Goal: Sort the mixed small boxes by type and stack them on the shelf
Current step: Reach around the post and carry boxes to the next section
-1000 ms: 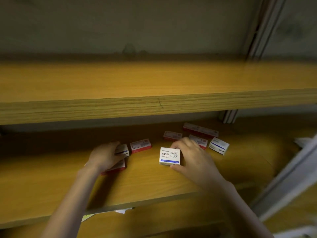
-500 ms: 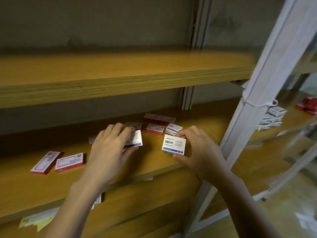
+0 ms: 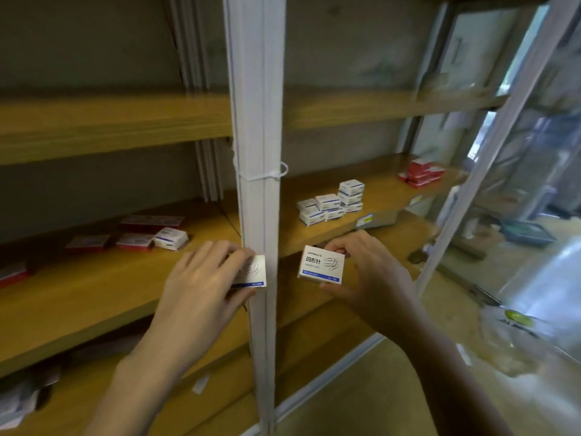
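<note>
My right hand (image 3: 371,278) grips a white paper-clip box with a blue stripe (image 3: 322,264), held in the air in front of the right shelf bay. My left hand (image 3: 201,278) holds a second white and blue box (image 3: 254,273), just left of the white upright post (image 3: 257,152). On the right bay's wooden shelf (image 3: 383,190) stands a stack of white and blue boxes (image 3: 333,201), with a stack of red boxes (image 3: 421,173) further right. On the left bay's shelf (image 3: 78,287) lie loose red boxes (image 3: 135,240) and one white and blue box (image 3: 171,238).
The white post, bound with a cable tie (image 3: 267,174), stands between the two bays and between my hands. Another white frame bar (image 3: 490,146) slants at the right. Upper shelves (image 3: 110,121) overhang. Plastic bags (image 3: 518,322) lie on the floor at the right.
The view has swung right. Both hands have lifted their white and blue boxes off the left shelf and carried them rightward to the post, and the sorted stacks have come into view.
</note>
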`<state>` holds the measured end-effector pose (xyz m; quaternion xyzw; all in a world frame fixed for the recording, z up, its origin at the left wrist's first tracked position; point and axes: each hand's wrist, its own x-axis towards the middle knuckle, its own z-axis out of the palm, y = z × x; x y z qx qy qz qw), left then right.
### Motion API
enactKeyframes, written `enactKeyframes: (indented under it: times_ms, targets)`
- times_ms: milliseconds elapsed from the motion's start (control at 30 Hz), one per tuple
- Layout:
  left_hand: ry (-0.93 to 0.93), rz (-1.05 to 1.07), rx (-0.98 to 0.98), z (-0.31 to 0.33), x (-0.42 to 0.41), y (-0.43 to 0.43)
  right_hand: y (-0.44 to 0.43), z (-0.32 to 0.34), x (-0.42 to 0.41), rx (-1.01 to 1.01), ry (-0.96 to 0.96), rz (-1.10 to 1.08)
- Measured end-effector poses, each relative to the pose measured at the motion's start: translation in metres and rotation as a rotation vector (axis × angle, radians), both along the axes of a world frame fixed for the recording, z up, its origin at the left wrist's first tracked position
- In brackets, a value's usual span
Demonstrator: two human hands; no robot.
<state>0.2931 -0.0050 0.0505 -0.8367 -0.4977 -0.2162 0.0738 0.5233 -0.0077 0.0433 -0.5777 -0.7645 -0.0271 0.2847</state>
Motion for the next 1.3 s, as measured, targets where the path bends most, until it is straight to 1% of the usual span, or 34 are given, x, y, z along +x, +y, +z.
enactKeyframes:
  times_ms: [200, 367, 500, 633, 733, 900, 1000, 1167, 1300]
  targets:
    - [-0.044, -0.046, -0.049, -0.009, 0.083, 0.003, -0.009, -0.003, 0.080, -0.038, 0.015, -0.068]
    - [-0.059, -0.061, -0.062, -0.010, 0.127, 0.025, -0.003, -0.007, 0.127, -0.044, 0.035, -0.117]
    - [-0.071, -0.054, -0.031, -0.012, 0.154, 0.054, 0.015, -0.011, 0.157, -0.078, 0.050, -0.119]
    - [-0.096, -0.019, -0.034, -0.018, 0.174, 0.094, 0.050, -0.014, 0.181, -0.099, 0.060, -0.103]
    - [-0.080, 0.036, -0.044, -0.018, 0.187, 0.130, 0.083, -0.018, 0.197, -0.120, 0.050, -0.074]
    - [-0.110, 0.084, -0.044, -0.017, 0.208, 0.184, 0.149, -0.016, 0.223, -0.159, 0.045, 0.033]
    - [-0.115, 0.117, -0.060, -0.021, 0.216, 0.218, 0.190, -0.015, 0.237, -0.159, 0.008, 0.069]
    - [-0.125, 0.192, -0.123, -0.034, 0.220, 0.259, 0.238, -0.017, 0.237, -0.151, 0.119, 0.170]
    - [-0.127, 0.250, -0.192, -0.042, 0.224, 0.279, 0.271, -0.012, 0.231, -0.212, 0.145, 0.221]
